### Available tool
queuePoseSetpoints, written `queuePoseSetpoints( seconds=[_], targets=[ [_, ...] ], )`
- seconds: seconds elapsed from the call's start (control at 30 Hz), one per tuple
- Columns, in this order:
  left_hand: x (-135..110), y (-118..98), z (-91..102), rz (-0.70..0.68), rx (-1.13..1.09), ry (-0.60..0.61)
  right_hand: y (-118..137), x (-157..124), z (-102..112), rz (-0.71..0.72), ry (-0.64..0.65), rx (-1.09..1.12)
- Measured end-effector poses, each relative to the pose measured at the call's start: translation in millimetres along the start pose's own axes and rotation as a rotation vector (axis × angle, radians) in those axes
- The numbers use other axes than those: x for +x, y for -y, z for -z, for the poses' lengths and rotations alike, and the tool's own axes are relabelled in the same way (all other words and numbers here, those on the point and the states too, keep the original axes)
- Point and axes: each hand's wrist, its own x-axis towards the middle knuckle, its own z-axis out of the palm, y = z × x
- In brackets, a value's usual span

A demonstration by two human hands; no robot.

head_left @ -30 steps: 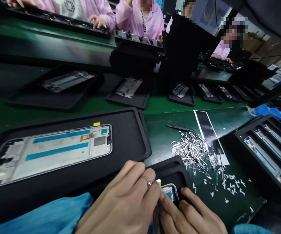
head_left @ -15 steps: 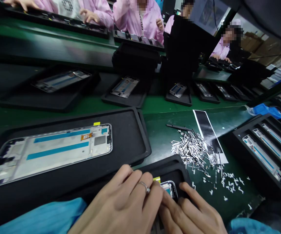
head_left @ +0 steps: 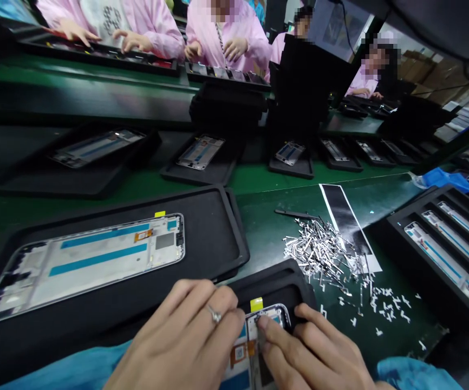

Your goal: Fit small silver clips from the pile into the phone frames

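Observation:
A phone frame (head_left: 240, 374) with blue strips, an orange flex cable (head_left: 239, 353) and a yellow tab (head_left: 256, 304) lies in a black tray (head_left: 277, 279) in front of me. My left hand (head_left: 181, 336), wearing a ring, bends over its left part with the fingers closed together; their tips are hidden. From the right, my right hand (head_left: 316, 352) presses a fingertip onto the frame's upper part, while another finger reaches the upper right corner. Beyond my left hand, a second phone frame (head_left: 104, 260) rests in a larger black tray (head_left: 214, 227).
A heap of small silvery strips (head_left: 319, 246) and scattered white bits (head_left: 389, 306) lie right of the tray. Near them are dark tweezers (head_left: 295, 214) and a black-and-white sheet (head_left: 348, 222). A slotted tray (head_left: 397, 238) holds more frames. Co-workers in pink (head_left: 234, 32) sit opposite.
My left hand has shifted left, uncovering the orange flex cable and more of the phone frame. My right fingertip now shows on the frame. Across the bench, co-workers' hands have moved.

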Motion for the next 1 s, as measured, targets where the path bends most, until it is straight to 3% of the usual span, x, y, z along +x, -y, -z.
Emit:
queuePoseSetpoints(
  seconds=[0.03,0.2,0.3,0.6,0.73,0.83,0.9,1.0],
  targets=[
    [-2,0,-3.4,0.044,-0.046,-0.016,-2,1,3,0.029,0.034,-0.011],
    [-2,1,-6.6,0.007,-0.070,-0.083,-1,10,7,0.094,0.057,-0.080],
    [2,-1,-2.3,0.085,-0.095,-0.062,0,15,6,0.127,0.054,-0.089],
    [11,17,21.3,0.183,-0.249,0.263,-3,13,4,0.154,0.108,-0.095],
    [27,33,22.1,0.460,-0.446,0.633,-4,4,2,0.190,0.142,-0.118],
    [32,41,19.8,0.490,-0.549,0.777,-4,-6,0,0.203,0.190,-0.125],
    [26,40,19.0,0.447,-0.540,0.712,-4,-11,-1,0.188,0.218,-0.124],
    [13,32,18.8,0.297,-0.350,0.422,-4,-8,-1,0.195,0.194,-0.130]
  ],
)
